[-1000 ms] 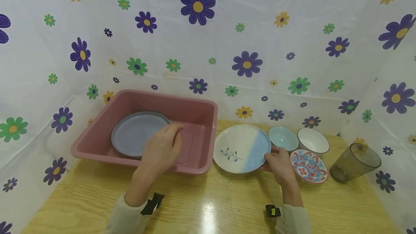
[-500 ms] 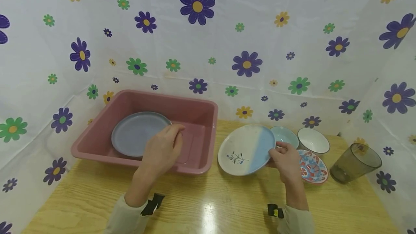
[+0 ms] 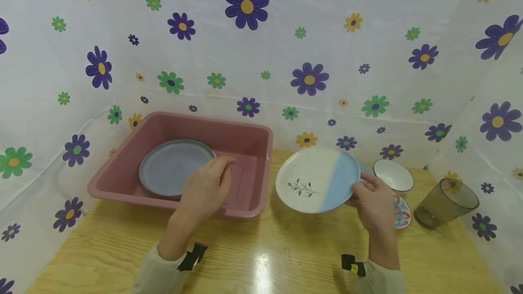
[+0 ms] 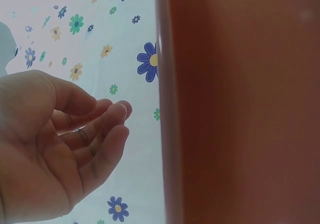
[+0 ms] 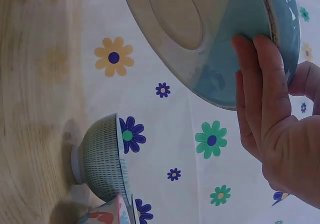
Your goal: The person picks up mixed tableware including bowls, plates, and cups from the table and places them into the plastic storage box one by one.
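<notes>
My right hand [image 3: 377, 203] pinches a cream-and-blue plate [image 3: 306, 178] by its right edge, thumb on top and fingers beneath. In the right wrist view the plate's underside [image 5: 215, 28] shows, raised off the table. Over the near right part of a pink plastic tub [image 3: 267, 180] hovers my left hand [image 3: 206, 187], fingers loosely bent and holding nothing. The left wrist view shows the left hand [image 4: 70, 144] apart from the tub wall [image 4: 240, 108]. A grey-blue plate [image 3: 169, 169] lies inside the tub, partly covered by the left hand.
Right of the held plate stand a light blue bowl [image 3: 365, 168], mostly hidden, a white bowl [image 3: 394, 176] and a red-and-blue patterned dish [image 3: 402, 212]. A tinted glass [image 3: 445, 203] stands tilted-looking at far right. Flowered sheeting [image 3: 245, 58] encloses the wooden table [image 3: 229, 253].
The right hand has lifted the cream-and-blue plate off the table and shifted it slightly right, covering more of the light blue bowl. The left hand has stayed nearly still.
</notes>
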Tool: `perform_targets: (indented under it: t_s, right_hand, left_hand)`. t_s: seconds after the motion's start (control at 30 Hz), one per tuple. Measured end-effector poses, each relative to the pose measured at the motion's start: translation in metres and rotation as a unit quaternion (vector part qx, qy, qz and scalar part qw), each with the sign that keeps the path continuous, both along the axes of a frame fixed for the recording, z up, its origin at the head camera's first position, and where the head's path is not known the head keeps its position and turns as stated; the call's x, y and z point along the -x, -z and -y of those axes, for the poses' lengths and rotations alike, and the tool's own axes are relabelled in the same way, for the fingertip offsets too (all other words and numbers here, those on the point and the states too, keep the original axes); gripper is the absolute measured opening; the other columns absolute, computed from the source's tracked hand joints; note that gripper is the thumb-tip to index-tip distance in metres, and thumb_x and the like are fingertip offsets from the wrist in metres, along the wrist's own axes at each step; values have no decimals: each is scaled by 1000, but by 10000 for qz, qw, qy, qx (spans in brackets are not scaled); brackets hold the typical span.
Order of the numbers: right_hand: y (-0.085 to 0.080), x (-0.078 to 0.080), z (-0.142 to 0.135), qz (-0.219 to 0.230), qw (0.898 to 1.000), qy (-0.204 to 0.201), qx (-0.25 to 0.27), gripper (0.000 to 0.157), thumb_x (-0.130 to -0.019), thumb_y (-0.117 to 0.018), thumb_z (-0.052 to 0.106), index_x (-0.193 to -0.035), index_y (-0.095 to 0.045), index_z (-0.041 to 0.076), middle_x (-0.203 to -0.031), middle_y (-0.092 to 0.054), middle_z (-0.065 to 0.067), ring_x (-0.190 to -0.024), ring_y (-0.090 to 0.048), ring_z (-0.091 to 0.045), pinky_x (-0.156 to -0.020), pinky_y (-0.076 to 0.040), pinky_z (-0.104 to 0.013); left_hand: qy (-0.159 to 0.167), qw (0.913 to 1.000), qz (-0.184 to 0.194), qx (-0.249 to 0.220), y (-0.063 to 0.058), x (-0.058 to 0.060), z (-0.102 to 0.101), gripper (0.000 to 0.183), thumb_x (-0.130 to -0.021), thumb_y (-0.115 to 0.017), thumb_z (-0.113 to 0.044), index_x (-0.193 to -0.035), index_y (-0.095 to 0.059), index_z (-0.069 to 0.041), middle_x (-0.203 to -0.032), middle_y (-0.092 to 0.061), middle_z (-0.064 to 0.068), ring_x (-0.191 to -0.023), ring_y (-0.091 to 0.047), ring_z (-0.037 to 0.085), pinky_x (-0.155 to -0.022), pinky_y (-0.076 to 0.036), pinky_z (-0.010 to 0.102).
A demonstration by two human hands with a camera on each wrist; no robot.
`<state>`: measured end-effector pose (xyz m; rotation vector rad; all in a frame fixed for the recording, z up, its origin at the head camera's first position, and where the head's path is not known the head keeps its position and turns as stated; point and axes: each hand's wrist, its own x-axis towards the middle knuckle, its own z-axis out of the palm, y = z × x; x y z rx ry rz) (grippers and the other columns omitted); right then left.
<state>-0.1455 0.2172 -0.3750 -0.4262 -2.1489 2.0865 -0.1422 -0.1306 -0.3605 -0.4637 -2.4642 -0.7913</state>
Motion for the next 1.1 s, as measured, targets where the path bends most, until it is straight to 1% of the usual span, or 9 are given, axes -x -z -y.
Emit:
perform_targets:
  t_s: [0.13, 0.27, 0.5, 0.63, 0.73, 0.9, 0.97, 1.07, 1.1]
  right_hand:
    - [-3, -3, -3, -83, 9995, 147, 285, 54, -90, -50, -4, -142, -36, -12, -82, -69, 6, -66, -69, -10, -62, -59, -24]
    - [-6, -7, -6, -155, 9990, 307, 289, 53, -90, -50, -4, -141, -38, -13, -81, -69, 8, -65, -69, -10, -61, -59, -24]
    - [-13, -11, -12, -238, 9986, 325, 356, 51, -91, -48, -4, -140, -38, -12, -79, -70, 12, -61, -67, -8, -57, -57, -21]
    - [-15, -12, -15, -324, 9982, 373, 348, 47, -92, -49, -4, -138, -40, -12, -79, -71, 12, -61, -67, -8, -56, -56, -21]
    - [-17, -13, -15, -408, 9964, 430, 611, 42, -92, -48, -8, -133, -42, -10, -80, -72, 9, -60, -68, -9, -55, -56, -21]
    - [-21, -16, -18, -565, 9931, 342, 966, 37, -90, -47, -11, -127, -44, -7, -81, -73, 4, -62, -70, -11, -53, -56, -23]
    - [-22, -19, -20, -645, 9921, 205, 1055, 36, -92, -47, -9, -128, -44, -6, -84, -72, 3, -64, -71, -11, -54, -57, -23]
    - [-24, -23, -24, -787, 9893, -27, 1228, 32, -94, -48, -7, -126, -44, -4, -88, -70, 1, -66, -71, -11, -56, -57, -22]
    - [-24, -24, -25, -836, 9877, -103, 1316, 30, -95, -48, -6, -124, -45, -2, -89, -69, 0, -66, -71, -11, -56, -57, -22]
  left_hand:
    - [89, 9999, 78, -57, 1, 0, -2, 21, -94, -58, -1, -112, -69, -1, -102, -71, 13, -71, -59, 20, -59, -52, 34]
    - [185, 9997, 80, -164, 2, 0, -5, 23, -93, -57, 0, -113, -68, -1, -104, -71, 14, -73, -60, 20, -59, -52, 33]
    - [488, 9976, 125, -469, 3, 0, -9, 28, -93, -56, 0, -119, -64, 2, -102, -67, 14, -75, -59, 18, -62, -52, 30]
    - [667, 9934, 486, -795, 2, 0, -13, 33, -92, -57, 0, -125, -61, 1, -105, -64, 14, -82, -61, 20, -68, -55, 32]
    - [769, 9872, 881, -1085, 2, -1, -17, 39, -93, -58, -1, -132, -56, -1, -113, -62, 15, -89, -62, 22, -73, -56, 33]
    - [1018, 9739, 1302, -1556, 5, -1, -24, 50, -93, -58, 0, -142, -46, 0, -131, -55, 18, -104, -61, 28, -81, -56, 38]
    - [1119, 9664, 1501, -1759, 4, -2, -27, 54, -93, -58, 0, -145, -43, -2, -137, -52, 17, -109, -60, 29, -85, -56, 40]
    - [1251, 9519, 1878, -2071, 3, -4, -30, 58, -94, -57, -1, -149, -38, -7, -143, -48, 15, -113, -60, 30, -90, -55, 43]
    - [1304, 9458, 2025, -2179, 3, -5, -31, 59, -95, -57, -2, -150, -36, -9, -145, -47, 14, -115, -60, 31, -91, -55, 44]
